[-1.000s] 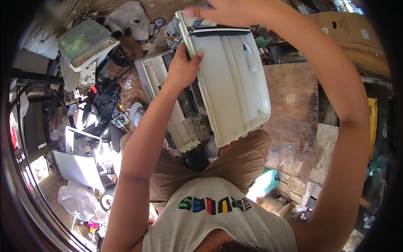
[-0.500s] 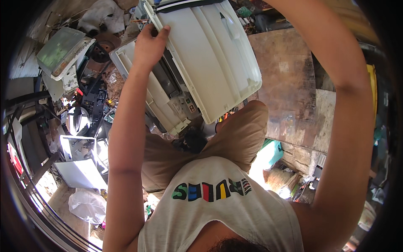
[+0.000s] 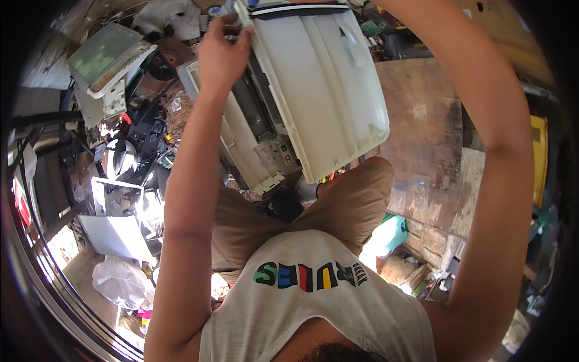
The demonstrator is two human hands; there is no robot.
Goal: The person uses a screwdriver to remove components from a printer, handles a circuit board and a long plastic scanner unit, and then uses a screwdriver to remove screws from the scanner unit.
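Far left: grey-lidded box (image 3: pixel 105 57) on junk pile, contents hidden. Left hand (image 3: pixel 222 51) grips top-left corner of white panel (image 3: pixel 319 84), raised over open printer (image 3: pixel 253 142) above lap. Right hand out of frame, state unknown. Yellow crate (image 3: pixel 538 157) far right.

head cam | from above, facing down | close over lap and raised arms | fisheye, single view

Left of the raised left hand (image 3: pixel 220 54), a boxy old monitor (image 3: pixel 105 57) lies tilted on the scrap heap, its pale green screen facing up in a cream casing. Below that hand, the printer's small control panel (image 3: pixel 283 154) shows coloured buttons. No packages or signs are clear.
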